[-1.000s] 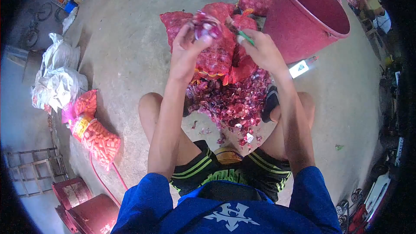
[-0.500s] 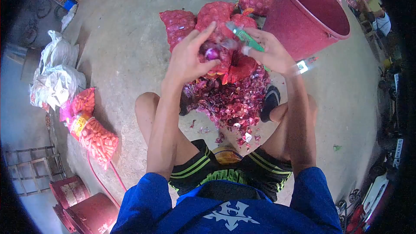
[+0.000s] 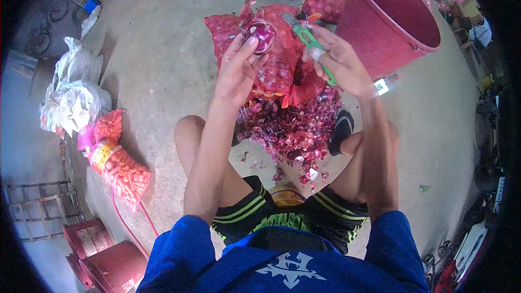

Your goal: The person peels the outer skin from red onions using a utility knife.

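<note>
My left hand [image 3: 237,70] grips a red onion [image 3: 265,33] in its fingertips, over the mesh bags. A strip of papery skin [image 3: 248,6] shows just above the onion, blurred. My right hand [image 3: 344,61] is wrapped round a green utility knife [image 3: 307,37], its tip pointing up and left, near the onion but apart from it. Something pale is around the right thumb. Below both hands lie red mesh bags of onions [image 3: 271,78], and a heap of loose onion skins [image 3: 296,130] spreads over the floor between my feet.
A large red bucket [image 3: 358,27] stands close beyond my right hand. Another onion bag [image 3: 324,5] lies behind. At the left are white sacks [image 3: 81,100] and a bag of carrots [image 3: 126,176], with red containers [image 3: 111,266] below them. Assorted items line the right edge.
The left fingers, spread earlier around the onion low between my hands, have closed on it and lifted it up and forward. The knife is still in my right hand, now held more steeply.
</note>
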`<state>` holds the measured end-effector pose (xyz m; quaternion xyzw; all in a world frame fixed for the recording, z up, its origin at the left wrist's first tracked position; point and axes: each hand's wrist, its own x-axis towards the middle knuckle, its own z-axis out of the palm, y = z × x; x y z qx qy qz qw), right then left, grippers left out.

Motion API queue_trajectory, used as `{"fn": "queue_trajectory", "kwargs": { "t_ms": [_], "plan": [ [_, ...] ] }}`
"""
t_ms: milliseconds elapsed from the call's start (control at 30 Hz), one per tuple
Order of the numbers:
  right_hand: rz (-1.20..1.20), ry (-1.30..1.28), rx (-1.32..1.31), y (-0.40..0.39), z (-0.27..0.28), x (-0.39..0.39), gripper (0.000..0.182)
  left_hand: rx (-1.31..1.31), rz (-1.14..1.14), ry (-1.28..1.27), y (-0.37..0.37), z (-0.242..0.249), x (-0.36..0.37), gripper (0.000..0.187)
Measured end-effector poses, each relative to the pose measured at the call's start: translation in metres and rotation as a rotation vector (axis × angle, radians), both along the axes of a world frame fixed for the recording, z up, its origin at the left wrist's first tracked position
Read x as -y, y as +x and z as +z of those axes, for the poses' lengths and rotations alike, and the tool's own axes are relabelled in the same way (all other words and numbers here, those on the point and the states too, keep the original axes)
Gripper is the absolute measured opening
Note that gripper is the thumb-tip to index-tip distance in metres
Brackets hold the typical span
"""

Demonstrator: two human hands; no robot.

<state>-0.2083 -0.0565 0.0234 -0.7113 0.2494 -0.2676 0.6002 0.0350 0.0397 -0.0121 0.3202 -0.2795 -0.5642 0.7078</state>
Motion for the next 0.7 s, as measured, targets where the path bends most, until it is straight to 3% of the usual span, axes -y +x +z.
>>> {"fn": "queue_trajectory", "kwargs": {
  "t_ms": [167,233,400,700],
  "plan": [
    [-0.041,-0.193,0.043,0.017,-0.008,-0.007,0.045,-0.114,0.019,0.036,-0.008,0.002,0.001,0.036],
    [-0.103,-0.537,-0.007,0.023,-0.008,-0.017,0.042,-0.076,0.023,0.035,-0.008,-0.002,0.002,0.037],
    [-0.103,-0.490,-0.070,0.030,0.000,-0.027,0.034,-0.051,-0.008,0.016,-0.016,0.000,0.003,0.039],
    [-0.151,-0.603,-0.091,0.029,-0.004,-0.021,0.056,-0.054,0.094,-0.020,-0.019,0.000,0.010,0.038]
  ]
}}
